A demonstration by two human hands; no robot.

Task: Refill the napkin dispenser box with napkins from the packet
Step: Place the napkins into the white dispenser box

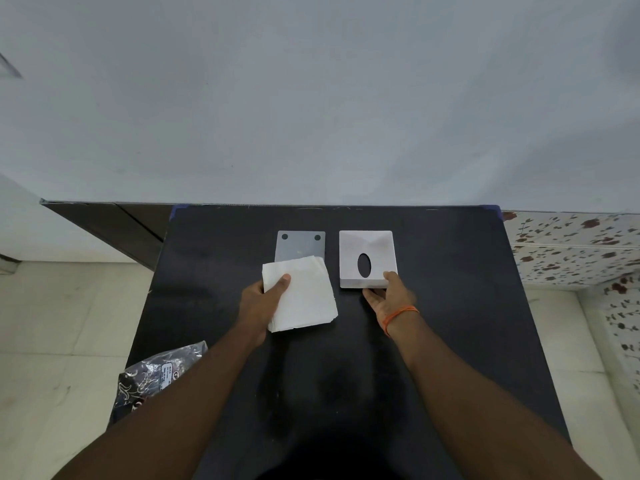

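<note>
Black table, napkins in left hand, right hand gripping dispenser

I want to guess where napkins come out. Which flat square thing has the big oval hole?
The white dispenser cover by the right hand. The grey plate only has two small round dots near its far edge.

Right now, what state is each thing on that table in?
Napkin stack: out of the packet, held over the table.
Dispenser cover: off, lying slot up.
Grey back plate: flat, partly under the napkins.
Packet: crumpled at the table's near left edge.
Left hand: gripping the napkins.
Right hand: grasping the cover's near edge.
</note>
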